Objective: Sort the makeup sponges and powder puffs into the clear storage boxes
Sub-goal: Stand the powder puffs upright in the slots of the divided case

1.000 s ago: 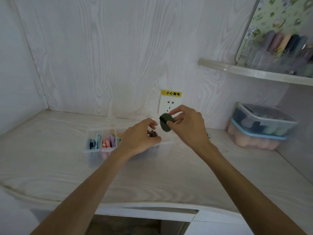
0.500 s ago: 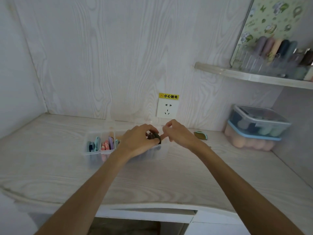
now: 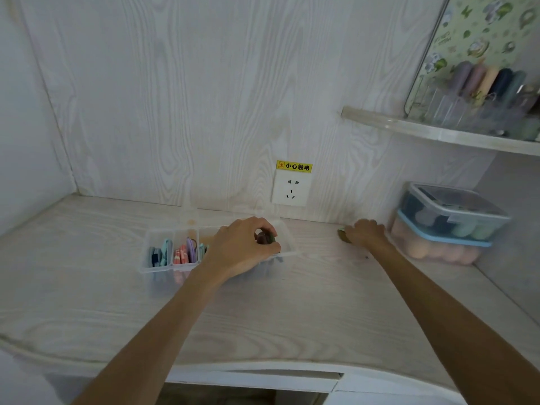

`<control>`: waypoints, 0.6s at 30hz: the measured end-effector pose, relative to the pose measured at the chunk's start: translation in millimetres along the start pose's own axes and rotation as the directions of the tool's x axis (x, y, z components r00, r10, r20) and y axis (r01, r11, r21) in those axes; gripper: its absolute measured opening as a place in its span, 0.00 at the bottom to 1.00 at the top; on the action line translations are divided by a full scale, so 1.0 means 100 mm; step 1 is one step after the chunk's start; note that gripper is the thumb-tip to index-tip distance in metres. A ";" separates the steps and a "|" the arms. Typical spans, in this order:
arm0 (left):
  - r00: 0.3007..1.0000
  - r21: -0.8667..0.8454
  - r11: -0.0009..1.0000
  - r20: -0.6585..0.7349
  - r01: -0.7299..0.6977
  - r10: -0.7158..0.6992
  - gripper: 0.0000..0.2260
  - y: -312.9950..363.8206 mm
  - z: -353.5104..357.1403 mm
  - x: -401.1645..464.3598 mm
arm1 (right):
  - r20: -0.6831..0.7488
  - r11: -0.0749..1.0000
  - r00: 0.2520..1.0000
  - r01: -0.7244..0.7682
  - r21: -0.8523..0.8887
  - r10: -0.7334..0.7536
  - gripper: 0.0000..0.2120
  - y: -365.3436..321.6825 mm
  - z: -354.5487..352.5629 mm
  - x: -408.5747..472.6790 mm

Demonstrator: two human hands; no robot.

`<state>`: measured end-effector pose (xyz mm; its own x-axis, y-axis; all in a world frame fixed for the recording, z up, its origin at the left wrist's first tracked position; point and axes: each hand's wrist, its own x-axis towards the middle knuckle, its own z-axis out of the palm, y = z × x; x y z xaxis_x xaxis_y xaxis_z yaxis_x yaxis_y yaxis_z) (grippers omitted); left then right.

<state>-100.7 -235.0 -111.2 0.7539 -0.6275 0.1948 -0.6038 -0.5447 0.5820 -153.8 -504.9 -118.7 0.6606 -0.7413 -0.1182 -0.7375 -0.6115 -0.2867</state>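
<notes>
A clear divided storage box (image 3: 159,268) lies on the desk, with blue puffs (image 3: 160,254) and pink and purple puffs (image 3: 184,254) standing on edge in its left compartments. My left hand (image 3: 242,249) reaches into the right compartment, thumb and fingers curled round a few dark powder puffs (image 3: 264,238). Further right, my right hand (image 3: 365,232) lies on the desk with its fingers curled over a green powder puff (image 3: 342,235); only the puff's left edge shows.
Two stacked lidded boxes (image 3: 450,226) holding sponges stand at the desk's right end against the wall. Above them, a shelf (image 3: 438,135) carries a clear rack of coloured sponges (image 3: 491,83). A wall socket (image 3: 290,190) sits behind the divided box.
My right hand gave the dark green puff over at the box, then moved right to the green puff on the desk. My left hand stayed in the right compartment.
</notes>
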 end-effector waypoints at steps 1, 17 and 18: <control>1.000 0.002 1.000 0.002 -0.004 0.004 0.09 -0.01 0.00 0.00 | 0.040 0.999 0.998 -0.044 -0.028 0.045 0.26 0.04 0.06 0.00; 0.999 -0.006 0.999 0.009 0.039 -0.039 0.14 0.02 0.01 0.01 | -0.443 0.673 0.811 0.573 0.468 -0.383 0.15 -0.71 0.03 -1.33; 0.999 -0.001 0.999 0.005 0.046 -0.046 0.15 0.02 0.02 0.01 | -0.450 0.686 0.802 0.581 0.438 -0.392 0.14 -0.72 0.07 -1.36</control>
<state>-101.7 -238.1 -111.0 0.7795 -0.6047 0.1634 -0.5681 -0.5726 0.5911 -189.9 -358.3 -89.0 0.7556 -0.4800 0.4457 -0.0610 -0.7291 -0.6817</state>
